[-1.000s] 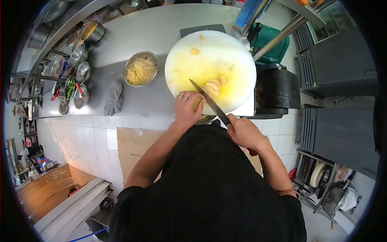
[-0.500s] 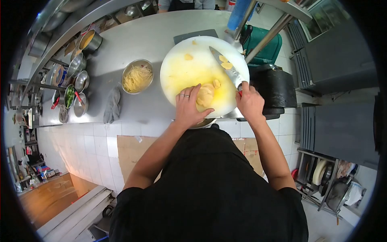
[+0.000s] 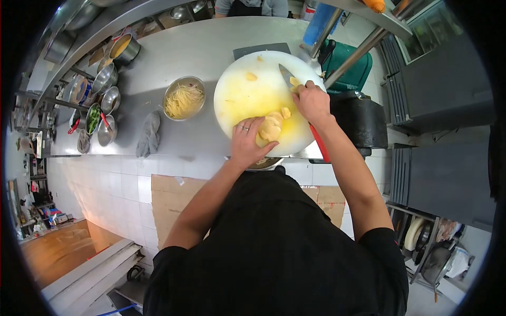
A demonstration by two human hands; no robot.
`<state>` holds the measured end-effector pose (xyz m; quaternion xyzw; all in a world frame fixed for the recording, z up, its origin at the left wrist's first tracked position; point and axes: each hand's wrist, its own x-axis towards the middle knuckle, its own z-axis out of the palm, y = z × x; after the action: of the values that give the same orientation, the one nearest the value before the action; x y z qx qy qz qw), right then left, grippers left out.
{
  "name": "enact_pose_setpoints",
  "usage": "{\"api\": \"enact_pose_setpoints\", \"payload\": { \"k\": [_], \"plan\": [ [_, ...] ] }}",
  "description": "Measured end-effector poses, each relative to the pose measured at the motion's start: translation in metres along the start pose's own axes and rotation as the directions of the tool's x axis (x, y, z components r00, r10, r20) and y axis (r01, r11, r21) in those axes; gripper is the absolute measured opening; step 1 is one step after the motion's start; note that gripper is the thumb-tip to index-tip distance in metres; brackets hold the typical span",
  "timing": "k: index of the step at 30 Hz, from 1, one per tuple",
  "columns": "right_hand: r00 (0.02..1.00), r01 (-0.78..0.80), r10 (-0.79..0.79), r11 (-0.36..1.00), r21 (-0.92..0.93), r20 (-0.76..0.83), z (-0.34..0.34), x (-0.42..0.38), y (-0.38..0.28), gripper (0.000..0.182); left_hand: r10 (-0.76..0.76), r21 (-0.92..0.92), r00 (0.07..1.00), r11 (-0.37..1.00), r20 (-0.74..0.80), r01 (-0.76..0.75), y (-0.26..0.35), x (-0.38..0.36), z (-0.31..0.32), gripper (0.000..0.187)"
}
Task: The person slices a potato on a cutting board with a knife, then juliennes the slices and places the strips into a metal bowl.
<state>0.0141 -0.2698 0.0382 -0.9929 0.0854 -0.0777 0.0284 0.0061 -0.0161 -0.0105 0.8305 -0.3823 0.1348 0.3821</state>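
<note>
A round white cutting board [image 3: 232,79] carries a sliced, peeled potato [image 3: 271,128], its slices fanned against one another. My left hand [image 3: 247,139], with a ring on one finger, holds the potato from the left, thumb at its near side. A knife [image 3: 319,142] lies on the board's right side, blade pointing away and red handle jutting over the near edge. My right hand [image 3: 313,103] is over the blade with its fingertips pinched on pale potato slices [image 3: 294,83] there. A loose piece [image 3: 251,77] lies toward the board's far side.
Left of the board stands a metal bowl of yellow shreds [image 3: 184,98]. A grey cloth [image 3: 149,134] lies near the counter edge. Several metal bowls and a pot [image 3: 125,50] line the left. A black bin [image 3: 359,118] stands right; a person [image 3: 252,7] is across the counter.
My right hand has let go of the knife's handle and moved up and left to the slices on the blade. My left hand stays at the potato.
</note>
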Motion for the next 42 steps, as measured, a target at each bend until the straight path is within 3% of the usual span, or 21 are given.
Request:
{"api": "enact_pose_setpoints", "payload": {
  "k": [4, 9, 11, 12, 20, 24, 28, 30, 34, 36, 37, 38, 39, 40, 41, 42],
  "plan": [
    [0.988, 0.145, -0.147, 0.988, -0.053, -0.041, 0.003, 0.008, 0.006, 0.022, -0.004, -0.003, 1.0, 1.0, -0.006, 0.004, 0.0, 0.0, 0.0, 0.077],
    [0.988, 0.014, -0.028, 0.995, -0.095, -0.151, -0.001, 0.038, 0.008, 0.023, -0.028, -0.059, 0.999, 0.998, -0.024, 0.027, 0.005, 0.007, -0.008, 0.073],
    [0.994, 0.074, -0.082, 0.992, -0.104, -0.077, 0.004, 0.042, 0.004, 0.025, -0.24, -0.215, 0.97, 0.95, -0.032, 0.228, -0.001, 0.016, -0.008, 0.064],
    [0.991, 0.13, -0.13, 0.985, -0.11, 0.0, 0.005, 0.044, 0.003, 0.028, -0.24, -0.214, 0.97, 0.95, -0.035, 0.228, -0.007, 0.025, -0.009, 0.064],
    [0.983, -0.068, 0.078, 0.996, -0.063, 0.165, -0.005, 0.062, -0.007, 0.037, -0.296, 0.215, 0.954, 0.936, 0.044, 0.28, -0.076, 0.128, 0.013, 0.05],
    [0.963, -0.186, 0.179, 0.982, 0.016, 0.201, -0.007, 0.066, -0.008, 0.039, -0.284, 0.271, 0.937, 0.936, 0.203, 0.225, -0.085, 0.149, 0.02, 0.04],
    [0.953, -0.236, 0.219, 0.97, 0.056, 0.21, -0.003, 0.065, -0.007, 0.035, -0.463, 0.24, 0.837, 0.882, 0.29, 0.405, -0.077, 0.16, 0.015, 0.032],
    [0.987, -0.085, 0.092, 0.995, -0.057, 0.134, -0.001, 0.063, -0.008, 0.03, -0.508, 0.239, 0.801, 0.86, 0.316, 0.451, -0.076, 0.158, 0.011, 0.031],
    [0.999, -0.027, 0.026, 1.0, -0.015, -0.047, -0.015, 0.043, -0.008, 0.029, -0.522, 0.201, 0.789, 0.853, 0.324, 0.481, -0.081, 0.147, 0.003, 0.029],
    [0.993, -0.088, 0.111, 0.937, 0.338, -0.05, -0.032, 0.019, -0.014, 0.031, -0.543, 0.171, 0.763, 0.838, 0.35, 0.518, -0.079, 0.138, -0.004, 0.028],
    [0.986, -0.161, 0.16, 0.851, 0.5, 0.044, -0.048, 0.005, -0.022, 0.029, -0.515, 0.103, 0.78, 0.851, 0.355, 0.515, -0.076, 0.133, -0.009, 0.027],
    [0.987, -0.157, 0.155, 0.852, 0.499, 0.046, -0.05, -0.009, -0.026, 0.029, -0.486, 0.034, 0.798, 0.86, 0.356, 0.509, -0.071, 0.128, -0.015, 0.026],
    [0.975, -0.223, 0.175, 0.758, 0.612, 0.138, -0.051, -0.02, -0.03, 0.027, -0.488, 0.034, 0.798, 0.859, 0.354, 0.51, -0.065, 0.122, -0.022, 0.026],
    [0.955, -0.296, 0.184, 0.644, 0.705, 0.233, -0.051, -0.032, -0.032, 0.025, -0.486, -0.112, 0.786, 0.82, 0.381, 0.561, -0.057, 0.113, -0.028, 0.026],
    [0.954, -0.298, 0.184, 0.642, 0.706, 0.235, -0.053, -0.042, -0.037, 0.025, -0.481, -0.251, 0.774, 0.757, 0.411, 0.603, -0.049, 0.102, -0.034, 0.025],
    [0.949, -0.31, 0.156, 0.633, 0.709, 0.275, -0.055, -0.051, -0.042, 0.025, -0.481, -0.248, 0.772, 0.757, 0.415, 0.604, -0.042, 0.089, -0.036, 0.025]
  ]
}}
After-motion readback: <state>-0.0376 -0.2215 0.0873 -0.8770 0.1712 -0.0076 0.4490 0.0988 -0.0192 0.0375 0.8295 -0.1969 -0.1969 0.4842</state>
